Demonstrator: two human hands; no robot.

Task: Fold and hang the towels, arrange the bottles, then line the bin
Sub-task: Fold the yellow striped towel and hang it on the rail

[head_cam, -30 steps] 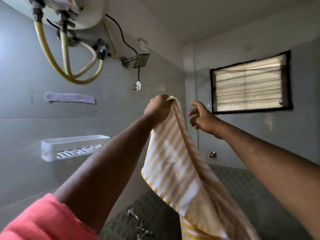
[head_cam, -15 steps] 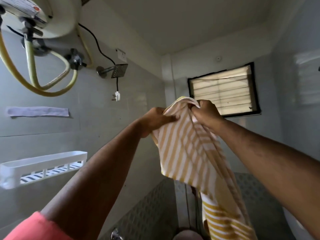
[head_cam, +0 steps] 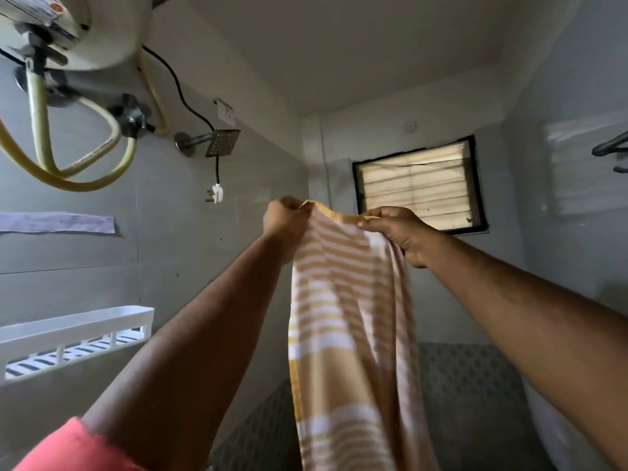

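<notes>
Wall-mounted white shelf [head_cam: 74,329] at far left. Left hand [head_cam: 283,220] pinches one top corner of the yellow-and-white striped towel [head_cam: 350,321]; right hand [head_cam: 404,234] grips the other, fingers curled around the edge. The towel hangs between both raised arms, before the louvred window [head_cam: 418,190].

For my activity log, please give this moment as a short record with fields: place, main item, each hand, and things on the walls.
place: tiled bathroom
main item: yellow-and-white striped towel, held up by its top edge, the rest hanging down
left hand: pinches the top edge
right hand: pinches the top edge, apart from the left
left wall: water heater with yellow hoses, shower head, white shelf
back wall: louvred window
</notes>
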